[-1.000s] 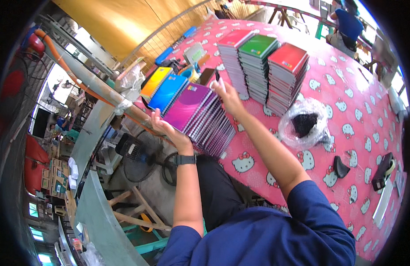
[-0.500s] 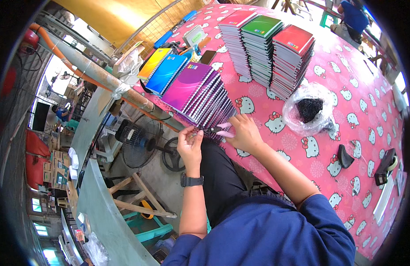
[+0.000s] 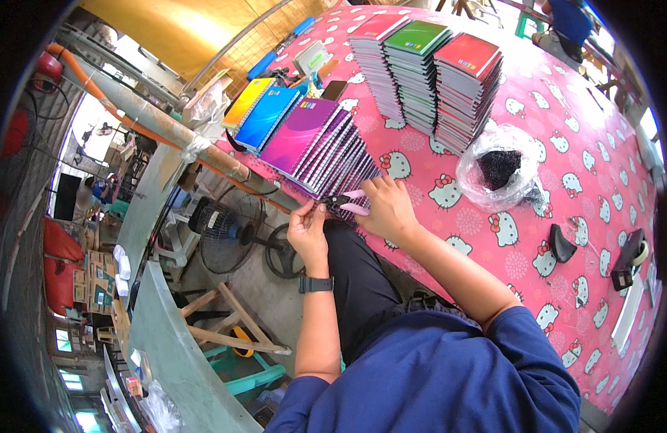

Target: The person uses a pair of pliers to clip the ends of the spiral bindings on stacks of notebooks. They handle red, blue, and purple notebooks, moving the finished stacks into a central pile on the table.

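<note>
My right hand [image 3: 388, 209] is closed around pliers [image 3: 338, 200] with black jaws and pink handles. Their jaws are at the near corner of a fanned stack of purple spiral notebooks [image 3: 297, 141], along the bound edges. Close by the jaw tips, my left hand [image 3: 308, 232] pinches thumb against fingers; whatever is between them is too small to make out. Left of the purple stack lie a blue notebook [image 3: 268, 115] and a yellow notebook [image 3: 245, 103].
Tall notebook stacks, a green one [image 3: 418, 37] and a red one [image 3: 469, 54] among them, stand behind a clear plastic bag [image 3: 492, 196] of black pieces. A tape dispenser [image 3: 626, 267] sits far right. A pipe [image 3: 229, 164] and a fan [image 3: 225, 229] are at left.
The pliers' jaws have swung left, closer to my left fingertips and the notebook corner. The whole view has shifted slightly.
</note>
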`<state>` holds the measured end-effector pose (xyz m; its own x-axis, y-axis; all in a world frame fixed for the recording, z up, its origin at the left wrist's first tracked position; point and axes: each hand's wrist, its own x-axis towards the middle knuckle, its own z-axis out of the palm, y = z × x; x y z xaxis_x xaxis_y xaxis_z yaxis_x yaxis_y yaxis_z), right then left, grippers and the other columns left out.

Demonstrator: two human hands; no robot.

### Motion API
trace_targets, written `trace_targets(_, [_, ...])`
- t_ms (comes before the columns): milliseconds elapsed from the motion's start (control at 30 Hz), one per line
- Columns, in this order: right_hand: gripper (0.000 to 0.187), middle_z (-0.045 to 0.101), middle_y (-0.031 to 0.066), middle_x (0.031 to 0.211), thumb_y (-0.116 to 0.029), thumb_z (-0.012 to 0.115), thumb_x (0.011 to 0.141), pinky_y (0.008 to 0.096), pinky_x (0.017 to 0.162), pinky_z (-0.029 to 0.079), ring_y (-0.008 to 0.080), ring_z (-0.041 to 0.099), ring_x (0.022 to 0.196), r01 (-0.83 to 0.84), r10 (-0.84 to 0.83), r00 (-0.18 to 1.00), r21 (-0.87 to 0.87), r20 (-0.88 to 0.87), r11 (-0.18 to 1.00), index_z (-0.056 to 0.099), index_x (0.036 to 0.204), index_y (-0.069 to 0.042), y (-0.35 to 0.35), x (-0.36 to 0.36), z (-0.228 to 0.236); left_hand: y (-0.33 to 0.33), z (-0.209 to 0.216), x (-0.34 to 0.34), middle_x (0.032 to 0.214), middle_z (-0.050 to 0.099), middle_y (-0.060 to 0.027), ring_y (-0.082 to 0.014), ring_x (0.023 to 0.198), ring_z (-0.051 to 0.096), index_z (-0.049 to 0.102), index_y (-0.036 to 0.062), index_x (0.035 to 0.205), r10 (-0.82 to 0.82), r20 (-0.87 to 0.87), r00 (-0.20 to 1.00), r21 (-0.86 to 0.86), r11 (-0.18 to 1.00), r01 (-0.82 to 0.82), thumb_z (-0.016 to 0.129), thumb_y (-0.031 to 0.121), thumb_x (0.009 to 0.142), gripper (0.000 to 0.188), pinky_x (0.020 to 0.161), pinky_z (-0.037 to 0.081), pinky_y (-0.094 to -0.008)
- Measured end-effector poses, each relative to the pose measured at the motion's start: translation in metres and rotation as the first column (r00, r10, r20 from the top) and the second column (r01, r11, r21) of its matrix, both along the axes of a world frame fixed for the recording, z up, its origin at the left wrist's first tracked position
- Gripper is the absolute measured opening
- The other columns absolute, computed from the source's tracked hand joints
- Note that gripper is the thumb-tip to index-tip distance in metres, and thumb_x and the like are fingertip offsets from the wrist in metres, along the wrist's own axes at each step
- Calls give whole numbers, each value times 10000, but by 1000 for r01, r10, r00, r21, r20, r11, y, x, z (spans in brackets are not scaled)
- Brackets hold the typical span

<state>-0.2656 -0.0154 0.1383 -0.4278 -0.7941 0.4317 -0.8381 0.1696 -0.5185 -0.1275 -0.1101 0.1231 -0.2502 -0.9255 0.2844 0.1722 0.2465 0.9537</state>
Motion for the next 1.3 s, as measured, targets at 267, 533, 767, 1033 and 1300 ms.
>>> trace_targets(267, [286,604,118,751,-280,703,672,401,725,468,297,602,785,-45,41,994,43,105,998,599,799,-46,-3,2,9,-3,-5,3,997,630,-125,-144,856,606,587,-56,1023,-5,-10,1000,-1,1000,5,674,48,839,229,775,513,-269])
trace_targets(533, [286,609,101,762,-308,693,701,405,716,448,277,601,803,-50,53,992,-27,116,998,615,796,-51,6,-4,1,3,-4,0,961,629,-107,-130,850,596,578,-42,999,1,-21,1000,-26,1000,-2,678,55,838,213,767,503,-256])
trace_targets(767, [358,584,105,795,-314,732,651,401,712,441,283,579,808,-4,-4,993,-67,-119,998,603,852,-47,0,-8,-7,5,-5,-2,947,627,-96,-124,840,594,570,-50,987,26,79,997,-62,998,-21,690,14,814,220,743,489,-245])
trace_targets(1033, [330,629,148,746,-359,694,704,452,693,493,318,628,763,-130,41,937,237,346,963,631,816,-54,1,-8,3,-1,-9,1,906,633,-103,-131,799,608,568,-57,974,59,152,987,-162,986,-34,671,-19,816,192,730,500,-245])
trace_targets(1300, [382,587,95,866,-290,732,622,387,780,412,278,551,916,24,-24,999,8,-35,1000,609,916,-80,3,-8,-13,-2,1,2,878,632,-88,-120,783,602,574,-54,970,-40,102,994,-38,998,45,680,-7,813,194,722,494,-241])
